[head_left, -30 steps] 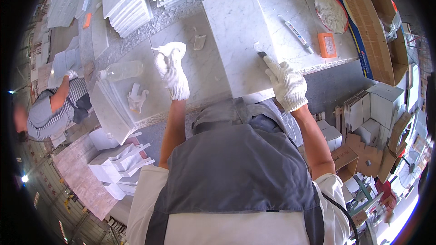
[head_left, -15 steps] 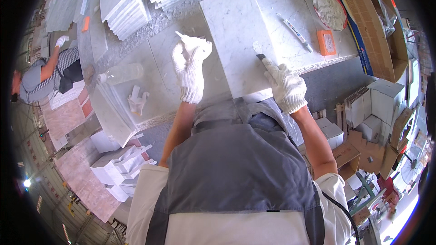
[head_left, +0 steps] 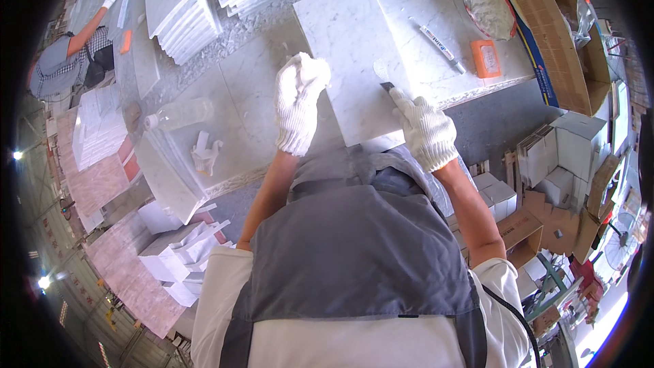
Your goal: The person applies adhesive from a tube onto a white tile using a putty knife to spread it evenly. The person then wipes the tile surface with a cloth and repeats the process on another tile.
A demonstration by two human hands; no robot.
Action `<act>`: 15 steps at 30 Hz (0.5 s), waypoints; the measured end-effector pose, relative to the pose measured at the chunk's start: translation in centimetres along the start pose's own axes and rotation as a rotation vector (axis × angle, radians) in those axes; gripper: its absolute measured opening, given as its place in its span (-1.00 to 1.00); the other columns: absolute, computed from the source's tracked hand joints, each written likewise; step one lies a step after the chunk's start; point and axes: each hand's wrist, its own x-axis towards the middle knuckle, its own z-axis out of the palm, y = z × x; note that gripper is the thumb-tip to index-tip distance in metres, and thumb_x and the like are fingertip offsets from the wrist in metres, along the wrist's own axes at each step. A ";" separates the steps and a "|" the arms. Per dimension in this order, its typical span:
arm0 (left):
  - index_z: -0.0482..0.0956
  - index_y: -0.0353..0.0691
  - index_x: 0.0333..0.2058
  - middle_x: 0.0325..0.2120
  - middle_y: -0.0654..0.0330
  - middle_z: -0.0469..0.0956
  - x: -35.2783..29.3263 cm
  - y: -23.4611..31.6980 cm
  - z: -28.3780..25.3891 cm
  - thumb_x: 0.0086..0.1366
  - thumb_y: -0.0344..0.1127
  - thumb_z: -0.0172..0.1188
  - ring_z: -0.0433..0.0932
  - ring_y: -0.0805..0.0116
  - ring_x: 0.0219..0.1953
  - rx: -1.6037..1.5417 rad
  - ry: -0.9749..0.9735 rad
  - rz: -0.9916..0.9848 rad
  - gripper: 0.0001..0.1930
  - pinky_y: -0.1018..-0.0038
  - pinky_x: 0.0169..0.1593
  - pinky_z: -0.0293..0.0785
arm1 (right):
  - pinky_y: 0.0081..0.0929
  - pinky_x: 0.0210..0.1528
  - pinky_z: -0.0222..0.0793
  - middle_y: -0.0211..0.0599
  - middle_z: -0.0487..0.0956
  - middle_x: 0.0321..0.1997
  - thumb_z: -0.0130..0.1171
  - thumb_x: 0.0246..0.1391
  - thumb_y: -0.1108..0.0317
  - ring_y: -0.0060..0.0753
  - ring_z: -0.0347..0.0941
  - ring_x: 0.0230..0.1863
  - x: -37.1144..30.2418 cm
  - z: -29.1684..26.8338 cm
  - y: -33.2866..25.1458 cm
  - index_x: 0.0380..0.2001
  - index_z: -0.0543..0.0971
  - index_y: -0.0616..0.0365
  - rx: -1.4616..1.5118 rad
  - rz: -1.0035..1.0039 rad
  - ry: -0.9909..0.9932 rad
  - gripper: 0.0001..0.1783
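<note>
A pale grey-veined marble tile (head_left: 344,37) lies at a slant on the stone-topped bench before me. My right hand (head_left: 428,129), in a white knit glove, is closed around a small scraper (head_left: 387,86) whose dark blade tip meets the tile. Just beyond the blade is a small whitish smear on the surface. My left hand (head_left: 298,105), gloved alike, is curled at the tile's left edge. White material seems bunched in its fingers, but I cannot make out what it is. A paint marker (head_left: 436,46) and an orange block (head_left: 485,59) lie right of the tile.
A round tub of white paste (head_left: 488,11) and an open cardboard box (head_left: 555,34) stand at the right. Stacked tiles (head_left: 178,10) are at the far left. A clear bottle (head_left: 180,114) lies near the left end, by a crumpled glove (head_left: 204,153). Another person (head_left: 68,61) works beyond.
My left hand has moved right to the tile's edge, and the white tip sticking out of it no longer shows. My right hand stays nearly in place. The other person's arm has reached farther away.
</note>
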 end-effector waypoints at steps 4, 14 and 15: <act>0.43 -0.31 0.17 -0.11 0.10 0.57 0.1 -0.9 -0.8 0.36 -0.55 0.27 0.60 0.27 -0.06 0.015 -0.129 0.046 -0.57 0.32 -0.01 0.60 | -0.15 -0.16 0.57 -0.06 0.66 -0.17 0.09 0.23 0.39 0.03 0.63 -0.19 -1.2 -0.6 -0.3 0.31 0.51 -0.14 0.176 0.041 0.081 -0.44; 0.62 -0.06 0.08 -0.16 0.17 0.68 0.7 -0.3 0.3 0.17 -0.32 0.44 0.65 0.12 -0.10 1.378 -0.220 0.535 -0.53 0.23 -0.08 0.59 | -0.13 -0.10 0.54 -0.02 0.65 -0.14 0.22 0.25 0.25 0.05 0.64 -0.14 -2.1 1.0 -1.2 0.25 0.57 -0.13 0.406 0.206 0.128 -0.51; 0.63 -0.03 0.07 -0.18 0.18 0.68 0.9 -0.2 0.5 0.14 -0.29 0.46 0.64 0.11 -0.10 1.401 -0.228 0.516 -0.52 0.21 -0.08 0.59 | -0.13 -0.09 0.54 -0.02 0.65 -0.12 0.22 0.25 0.26 0.05 0.64 -0.12 -2.2 1.1 -1.1 0.25 0.57 -0.12 0.417 0.204 0.151 -0.52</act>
